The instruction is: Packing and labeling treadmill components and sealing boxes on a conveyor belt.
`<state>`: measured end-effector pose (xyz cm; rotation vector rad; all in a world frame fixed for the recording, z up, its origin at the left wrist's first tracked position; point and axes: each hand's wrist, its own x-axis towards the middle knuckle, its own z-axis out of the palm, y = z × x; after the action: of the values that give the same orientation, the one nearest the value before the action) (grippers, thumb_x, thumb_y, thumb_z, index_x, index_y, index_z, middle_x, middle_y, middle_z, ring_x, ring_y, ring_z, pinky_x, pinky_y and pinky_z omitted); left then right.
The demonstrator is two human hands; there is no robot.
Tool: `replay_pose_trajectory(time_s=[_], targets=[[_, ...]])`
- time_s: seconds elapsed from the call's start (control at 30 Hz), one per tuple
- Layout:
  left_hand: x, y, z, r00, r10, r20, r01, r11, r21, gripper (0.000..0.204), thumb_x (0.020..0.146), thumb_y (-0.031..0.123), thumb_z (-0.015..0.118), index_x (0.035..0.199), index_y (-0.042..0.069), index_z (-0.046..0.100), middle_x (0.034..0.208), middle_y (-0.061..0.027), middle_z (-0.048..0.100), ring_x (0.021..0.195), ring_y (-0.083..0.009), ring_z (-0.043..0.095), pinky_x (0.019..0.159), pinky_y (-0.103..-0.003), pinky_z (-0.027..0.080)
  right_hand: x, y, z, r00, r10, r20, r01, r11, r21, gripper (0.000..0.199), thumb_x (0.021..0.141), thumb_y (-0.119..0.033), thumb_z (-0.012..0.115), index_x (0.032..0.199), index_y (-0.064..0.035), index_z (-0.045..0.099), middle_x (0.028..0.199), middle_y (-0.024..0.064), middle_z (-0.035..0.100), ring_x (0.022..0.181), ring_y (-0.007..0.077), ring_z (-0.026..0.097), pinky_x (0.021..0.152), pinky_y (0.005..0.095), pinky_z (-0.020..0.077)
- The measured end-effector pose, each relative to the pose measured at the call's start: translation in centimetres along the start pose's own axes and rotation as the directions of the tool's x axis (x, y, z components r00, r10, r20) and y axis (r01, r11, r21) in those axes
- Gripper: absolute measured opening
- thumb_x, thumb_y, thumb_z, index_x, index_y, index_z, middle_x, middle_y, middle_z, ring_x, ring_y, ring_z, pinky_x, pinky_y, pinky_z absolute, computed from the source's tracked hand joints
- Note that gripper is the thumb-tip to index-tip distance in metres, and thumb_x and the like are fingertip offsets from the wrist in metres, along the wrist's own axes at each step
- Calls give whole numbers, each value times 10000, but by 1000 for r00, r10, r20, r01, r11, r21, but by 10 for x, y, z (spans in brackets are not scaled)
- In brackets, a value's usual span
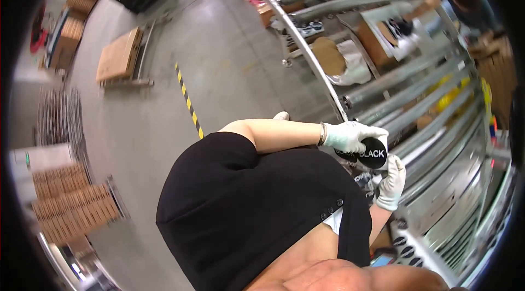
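- Left hand, white-gloved, fingers curled over the round black disc-shaped label, right of frame centre.
- Right hand, gloved, pinching the disc's lower edge.
- Grey metal roller conveyor behind.

Both the left hand and the right hand wear white gloves, and between them sits a black round disc with white lettering. Below the grip lies a white tray dotted with black discs. Beyond it, grey metal rollers. Well left, a yellow-and-black striped floor line crosses grey concrete.
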<state>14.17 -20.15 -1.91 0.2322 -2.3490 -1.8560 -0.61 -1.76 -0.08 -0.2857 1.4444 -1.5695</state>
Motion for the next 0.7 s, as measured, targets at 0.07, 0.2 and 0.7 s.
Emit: replay_pose_trajectory(time_s=[0.07,0.2,0.7], targets=[[-11,5,-17,998,-55,-26,54,998,-39,730,757,-6,583,1440,185,405,1215,-125,613,1099,-223,609,940,-322,459,20,-5,9,990,113,79,-111,994,-20,167,942,-173,607,927,-14,656,824,44,686,720,122,648,656,265,529],[-22,-12,-34,988,22,-153,-25,1000,-13,700,780,-17,592,1430,180,424,1192,-113,631,1055,-189,618,914,-294,470,55,2,30,946,204,253,-237,965,108,182,937,-201,603,911,-27,651,830,56,690,733,156,664,672,290,544],[-31,8,-57,980,115,-165,-123,992,-36,701,745,-103,560,1393,146,469,1398,-83,511,1248,-229,514,1041,-325,406,83,4,31,950,51,309,-35,998,-59,202,958,-170,580,1013,22,607,960,82,657,823,136,632,727,264,528]])
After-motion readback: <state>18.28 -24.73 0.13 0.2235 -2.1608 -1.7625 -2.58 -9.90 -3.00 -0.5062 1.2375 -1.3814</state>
